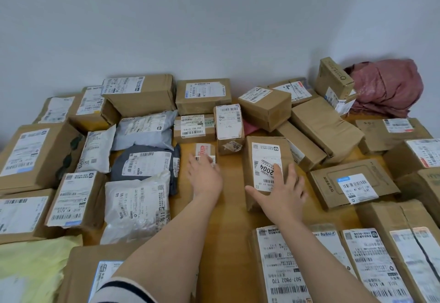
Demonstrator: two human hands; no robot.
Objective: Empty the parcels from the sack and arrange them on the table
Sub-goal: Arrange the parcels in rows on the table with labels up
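Fingers (202, 159) of the left hand (204, 176) lie over the near end of a small box (204, 149) with a red-printed label. They cover its edge, and I cannot tell whether they grip it or only touch it. The right hand (283, 190) rests flat on the near top of a tall box (264, 159) marked 2004, its fingers (292, 171) straight and spread and the thumb out to the left. Both boxes stand on a bare strip of the wooden worktop (228, 209), near each other but apart. Other parcels (140, 95) crowd around them on every side. The crumpled red sack (385, 86) lies in the far right corner against the wall, well apart from both hands.
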